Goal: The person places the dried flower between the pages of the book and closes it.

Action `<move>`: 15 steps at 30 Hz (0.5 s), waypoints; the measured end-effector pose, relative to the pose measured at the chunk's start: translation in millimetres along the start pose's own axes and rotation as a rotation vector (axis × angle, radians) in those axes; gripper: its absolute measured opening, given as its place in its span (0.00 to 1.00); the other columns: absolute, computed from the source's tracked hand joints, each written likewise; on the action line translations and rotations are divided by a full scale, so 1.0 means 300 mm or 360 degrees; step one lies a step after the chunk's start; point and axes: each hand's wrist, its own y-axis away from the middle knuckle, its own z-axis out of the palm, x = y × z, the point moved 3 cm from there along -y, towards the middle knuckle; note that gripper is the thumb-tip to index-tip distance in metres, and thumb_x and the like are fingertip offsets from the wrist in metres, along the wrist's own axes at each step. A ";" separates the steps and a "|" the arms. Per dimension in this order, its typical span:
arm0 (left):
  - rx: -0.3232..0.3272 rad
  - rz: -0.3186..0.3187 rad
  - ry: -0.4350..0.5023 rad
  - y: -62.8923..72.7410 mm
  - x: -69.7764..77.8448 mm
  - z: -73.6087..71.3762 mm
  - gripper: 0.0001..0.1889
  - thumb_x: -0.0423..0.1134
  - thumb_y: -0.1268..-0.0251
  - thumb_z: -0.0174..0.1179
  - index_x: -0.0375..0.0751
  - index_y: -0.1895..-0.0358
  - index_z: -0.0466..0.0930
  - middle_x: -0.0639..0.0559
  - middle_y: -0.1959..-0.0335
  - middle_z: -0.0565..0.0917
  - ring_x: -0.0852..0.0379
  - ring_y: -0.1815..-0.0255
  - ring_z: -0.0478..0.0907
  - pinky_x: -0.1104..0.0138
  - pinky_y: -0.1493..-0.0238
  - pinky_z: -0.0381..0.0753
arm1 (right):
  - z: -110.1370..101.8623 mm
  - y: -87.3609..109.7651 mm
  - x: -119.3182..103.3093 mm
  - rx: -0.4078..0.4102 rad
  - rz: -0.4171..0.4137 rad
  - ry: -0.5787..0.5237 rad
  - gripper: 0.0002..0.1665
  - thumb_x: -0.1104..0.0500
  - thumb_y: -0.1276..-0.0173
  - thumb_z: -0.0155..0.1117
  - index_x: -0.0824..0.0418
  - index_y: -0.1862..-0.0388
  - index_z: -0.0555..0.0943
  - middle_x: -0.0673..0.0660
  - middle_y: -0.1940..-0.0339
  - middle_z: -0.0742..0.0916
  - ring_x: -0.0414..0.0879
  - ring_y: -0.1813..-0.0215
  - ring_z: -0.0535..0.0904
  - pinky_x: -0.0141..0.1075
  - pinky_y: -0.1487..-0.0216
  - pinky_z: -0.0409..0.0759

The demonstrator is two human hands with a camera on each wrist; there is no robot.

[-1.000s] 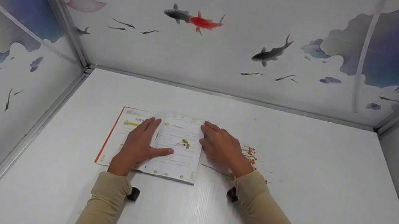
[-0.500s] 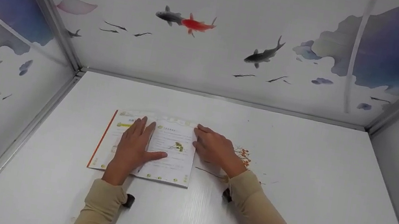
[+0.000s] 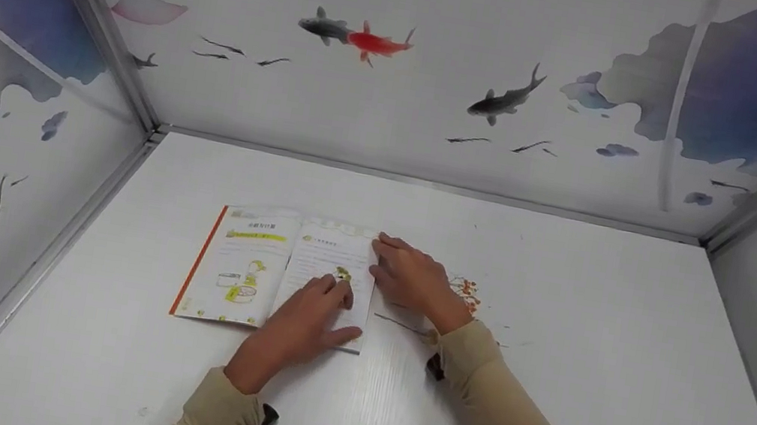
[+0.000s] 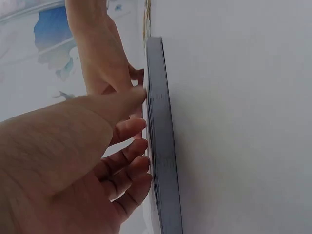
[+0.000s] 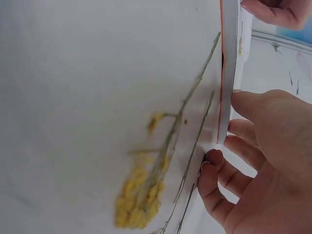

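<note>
An open book (image 3: 250,253) with an orange left edge lies on the white table. My left hand (image 3: 308,319) rests over its right page, fingertips and thumb touching the paper in the left wrist view. A small yellow-green sprig (image 3: 343,273) shows just beyond those fingers; whether printed or real, I cannot tell. At the upper right corner, my right hand (image 3: 413,279) holds the book's edge, its thumb (image 5: 248,102) on the page edges and its fingers bent around the corner.
Orange-berried sprigs (image 3: 466,291) lie partly hidden behind the right hand. Near the book in the right wrist view is a yellow flower cluster (image 5: 139,200) on a stem. Tiny dark scraps dot the table (image 3: 579,335). Patterned panels (image 3: 424,113) enclose the back and sides.
My left hand has slid right and toward me, off the left page and onto the lower right page, uncovering the left page's drawings. The right hand stays at the book's corner.
</note>
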 end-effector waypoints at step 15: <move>-0.0089 -0.0124 0.0345 -0.010 -0.025 0.050 0.20 0.51 0.24 0.70 0.49 0.40 0.76 0.53 0.54 0.76 0.55 0.51 0.68 0.59 0.45 0.70 | 0.007 0.002 0.014 -0.0009 0.0030 -0.0091 0.35 0.42 0.14 0.59 0.51 0.15 0.69 0.51 0.12 0.70 0.53 0.15 0.71 0.57 0.22 0.76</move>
